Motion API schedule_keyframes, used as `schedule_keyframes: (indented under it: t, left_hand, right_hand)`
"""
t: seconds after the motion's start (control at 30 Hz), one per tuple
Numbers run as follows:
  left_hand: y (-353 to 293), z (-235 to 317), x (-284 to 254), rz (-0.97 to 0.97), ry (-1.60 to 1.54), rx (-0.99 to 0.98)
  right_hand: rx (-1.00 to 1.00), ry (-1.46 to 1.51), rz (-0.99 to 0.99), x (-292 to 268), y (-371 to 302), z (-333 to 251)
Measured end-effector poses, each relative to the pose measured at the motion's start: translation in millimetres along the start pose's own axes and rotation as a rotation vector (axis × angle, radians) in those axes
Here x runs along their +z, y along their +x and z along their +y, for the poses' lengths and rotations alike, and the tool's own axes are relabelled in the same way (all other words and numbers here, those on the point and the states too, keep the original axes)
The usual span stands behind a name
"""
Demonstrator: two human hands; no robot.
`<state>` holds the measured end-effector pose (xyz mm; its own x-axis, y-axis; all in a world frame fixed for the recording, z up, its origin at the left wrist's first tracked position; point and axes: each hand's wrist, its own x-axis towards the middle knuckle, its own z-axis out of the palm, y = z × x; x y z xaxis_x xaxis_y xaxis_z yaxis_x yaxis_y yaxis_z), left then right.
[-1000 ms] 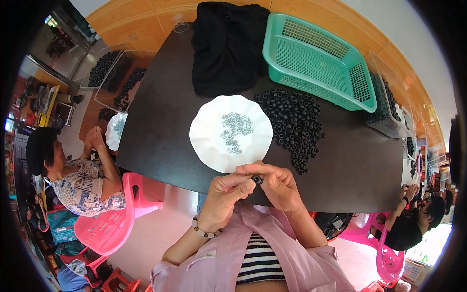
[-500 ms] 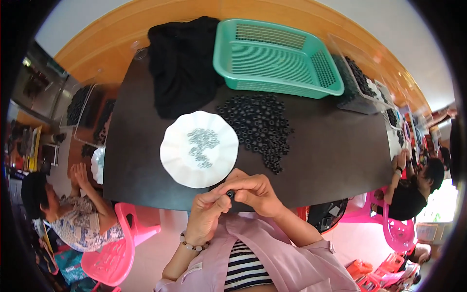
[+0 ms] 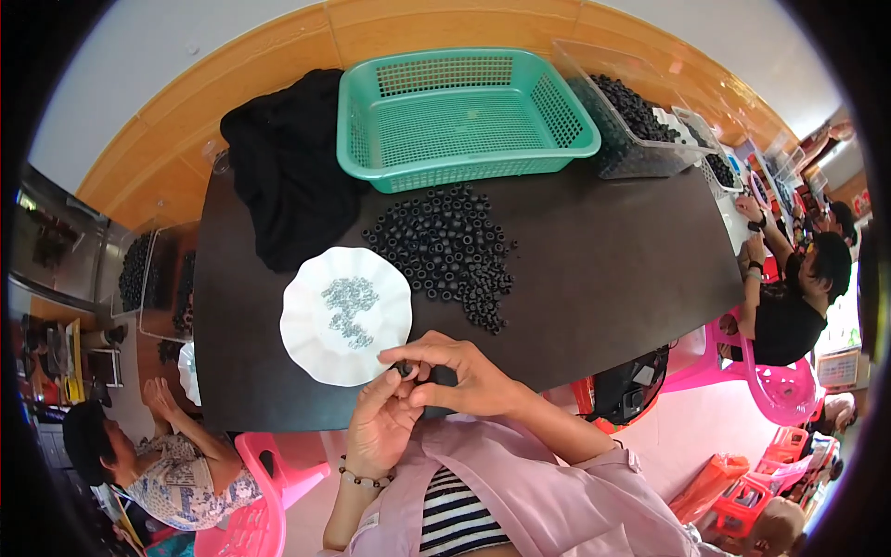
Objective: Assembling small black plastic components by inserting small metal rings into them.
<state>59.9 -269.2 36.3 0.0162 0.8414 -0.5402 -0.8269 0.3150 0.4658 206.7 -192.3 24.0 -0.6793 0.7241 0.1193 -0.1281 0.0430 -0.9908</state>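
Just off the table's near edge, my left hand (image 3: pixel 379 429) pinches a small black ring-shaped part (image 3: pixel 404 369) between thumb and fingers. My right hand (image 3: pixel 471 379) closes over it from the other side, its index finger lying along the top of the part and its thumb by my left fingers. Some fingertips overlap and are hidden. A white scalloped plate (image 3: pixel 302 320) lies beyond my left hand, holding a scatter of tiny clear or silvery pieces (image 3: pixel 351 306). Behind my hands spreads a heap of similar black ring-shaped parts (image 3: pixel 441 243).
Behind the heap on the dark table (image 3: pixel 613 269) stands a green mesh basket (image 3: pixel 469 172). Left of it lies black cloth (image 3: pixel 292 167); to its right is a clear bin (image 3: pixel 640 158) of black parts. People sit on both sides, left (image 3: pixel 186 469) and right (image 3: pixel 789 316), on pink chairs.
My view has turned, so the basket and plate sit further left. My hands have shifted their hold on the black part, the right index finger now stretched across its top.
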Motion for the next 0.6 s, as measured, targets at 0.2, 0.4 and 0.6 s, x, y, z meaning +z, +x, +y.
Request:
schedule_keyframes:
  t: [0.2,0.4,0.6]
  left_hand:
    - [3.2,-5.2,-8.9,-0.076,-0.056,-0.038]
    - [7.1,-12.1,-7.8,-0.098,0.025,-0.071]
    - [13.4,-16.3,-17.7,-0.038,0.113,-0.089]
  right_hand:
    - [-0.076,-0.170,0.086,-2.4,-2.2,-0.8]
    - [-0.144,-0.257,0.070,-20.2,-7.8,-1.2]
    - [-0.246,-0.605,0.318,-83.5,-6.3,-31.6]
